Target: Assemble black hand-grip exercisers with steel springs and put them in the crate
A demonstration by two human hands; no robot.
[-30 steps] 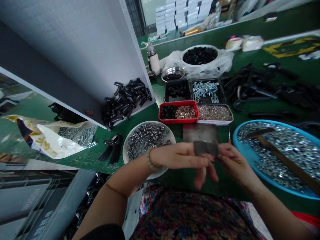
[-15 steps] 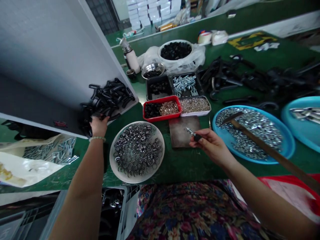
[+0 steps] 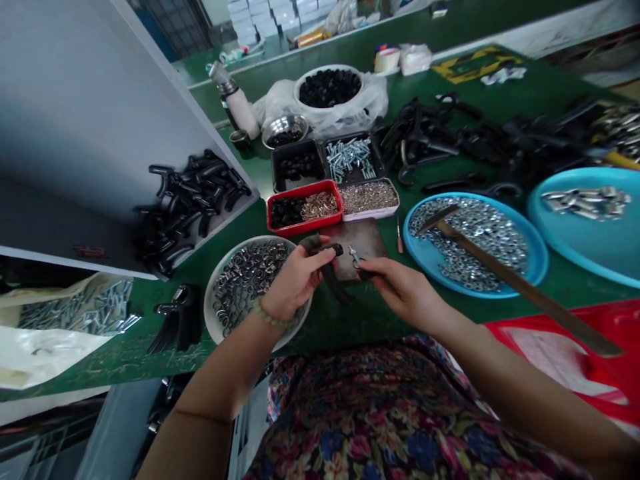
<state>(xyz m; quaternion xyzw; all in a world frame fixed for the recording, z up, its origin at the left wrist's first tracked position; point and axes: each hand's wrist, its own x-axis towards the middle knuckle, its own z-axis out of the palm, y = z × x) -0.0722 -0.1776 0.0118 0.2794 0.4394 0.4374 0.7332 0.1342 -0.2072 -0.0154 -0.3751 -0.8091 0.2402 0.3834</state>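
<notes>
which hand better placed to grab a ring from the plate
Left hand, probably: it sits over the round white plate of metal rings, though holding a black curved handle. The right hand is farther, pinching a small metal piece.

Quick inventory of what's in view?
green workbench: one, green, under everything
plate of steel rings: one, white, front left
tray of washers: one, blue, right
hammer: one, brown handle, across the washers
second tray: one, blue, far right
red tray: one, red, centre
tray of bolts: one, black, behind the red tray
bowl of black parts: one, white, rear
black shelf parts: many, black, on white shelf
flask: one, white, rear left
metal plate: one, dark grey, centre
left hand: one, beaded bracelet, holding black curved part
right hand: one, holding small metal part
</notes>
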